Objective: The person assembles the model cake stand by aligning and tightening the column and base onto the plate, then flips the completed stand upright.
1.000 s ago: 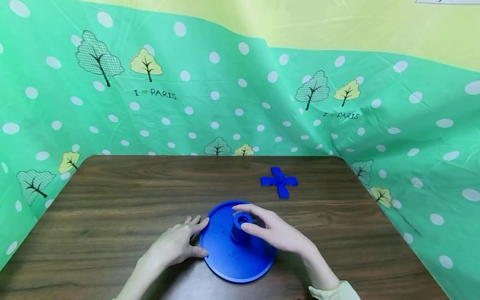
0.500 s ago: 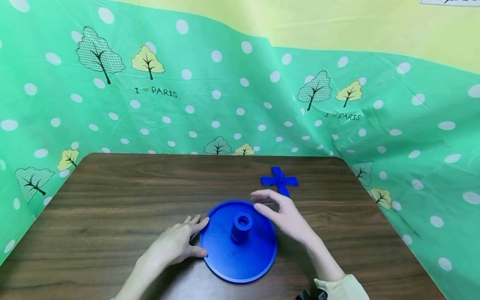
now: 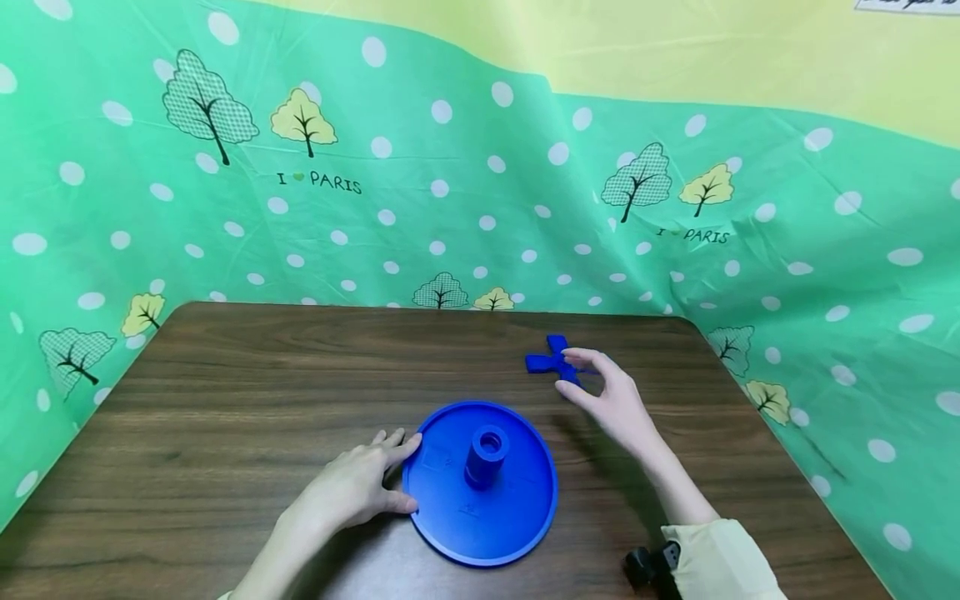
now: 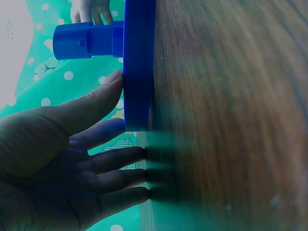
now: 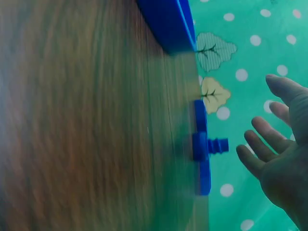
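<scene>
counter (image 3: 300, 400), brown wood grain, two blue pieces on it.

disc (image 3: 498, 517) lies flat, roughly midway between the counter's left and right edges, well short of the far edge. raised rim. tube (image 3: 483, 468) stands upright near the disc's centre, round hole in its top end. small marks on the disc's face, too small to read.

left hand (image 3: 360, 487) at the disc's rim, on the side toward the counter's left edge. thumb and index finger touch the rim; fingers (image 3: 401, 451) spread apart and fairly straight, steadied against it rather than clamped. in the left wrist view the other three fingertips sit beside the disc, close to the counter; cannot tell whether they touch it.

cross (image 3: 557, 362), four flat arms, lies near the far edge, on the stretch toward the far right corner. short ribbed peg (image 5: 219, 146) stands up from its middle. right hand (image 3: 615, 408) hangs over the cross from the right-edge side, hiding part of it in the head view. thumb and fingers apart, nothing between them; the right wrist view shows the fingertips near the peg but clear of it.

pale sleeve (image 3: 723, 562) on the right arm, black device (image 3: 651, 565) at its cuff. green cloth (image 3: 408, 217), white dots and printed trees, hangs beyond the far edge and both side edges; yellow band across its top.
</scene>
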The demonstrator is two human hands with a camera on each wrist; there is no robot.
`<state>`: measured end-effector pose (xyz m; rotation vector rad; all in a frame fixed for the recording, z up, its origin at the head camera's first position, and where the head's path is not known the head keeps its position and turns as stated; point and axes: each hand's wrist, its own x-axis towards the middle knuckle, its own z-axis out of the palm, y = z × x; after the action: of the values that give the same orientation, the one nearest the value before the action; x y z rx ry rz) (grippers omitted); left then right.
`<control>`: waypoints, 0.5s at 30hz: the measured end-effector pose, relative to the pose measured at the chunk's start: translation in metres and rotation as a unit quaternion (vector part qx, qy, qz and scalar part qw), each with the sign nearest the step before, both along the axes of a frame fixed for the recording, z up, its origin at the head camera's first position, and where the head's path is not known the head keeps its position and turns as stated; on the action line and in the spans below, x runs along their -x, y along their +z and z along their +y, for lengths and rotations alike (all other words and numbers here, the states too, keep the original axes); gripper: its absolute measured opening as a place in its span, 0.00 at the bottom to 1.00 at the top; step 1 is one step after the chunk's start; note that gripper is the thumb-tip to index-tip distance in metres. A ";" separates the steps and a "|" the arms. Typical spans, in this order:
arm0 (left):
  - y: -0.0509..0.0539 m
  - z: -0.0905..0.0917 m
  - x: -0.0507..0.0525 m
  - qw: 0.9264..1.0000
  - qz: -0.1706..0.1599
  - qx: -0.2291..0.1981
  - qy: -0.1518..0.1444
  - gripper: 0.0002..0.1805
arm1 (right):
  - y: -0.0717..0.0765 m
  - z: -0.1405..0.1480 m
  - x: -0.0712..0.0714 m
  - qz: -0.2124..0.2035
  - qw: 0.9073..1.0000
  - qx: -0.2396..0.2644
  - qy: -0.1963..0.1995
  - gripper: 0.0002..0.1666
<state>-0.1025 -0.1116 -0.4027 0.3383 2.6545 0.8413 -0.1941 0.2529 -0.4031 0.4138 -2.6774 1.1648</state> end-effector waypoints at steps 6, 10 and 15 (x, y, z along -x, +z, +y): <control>-0.001 -0.001 0.000 1.000 0.004 -0.006 -0.001 0.48 | -0.003 0.014 0.013 -0.023 0.999 -0.034 -0.009 0.39; -0.001 -0.001 -0.001 1.000 0.005 -0.009 -0.003 0.48 | -0.008 0.021 0.020 -0.028 0.998 -0.061 -0.017 0.42; -0.001 0.000 0.000 1.000 0.003 -0.006 -0.002 0.48 | -0.015 0.026 0.027 -0.050 0.994 -0.091 -0.027 0.51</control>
<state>-0.1020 -0.1119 -0.4034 0.3489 2.6557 0.8564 -0.2209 0.2793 -0.4182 0.3151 -2.8750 0.9530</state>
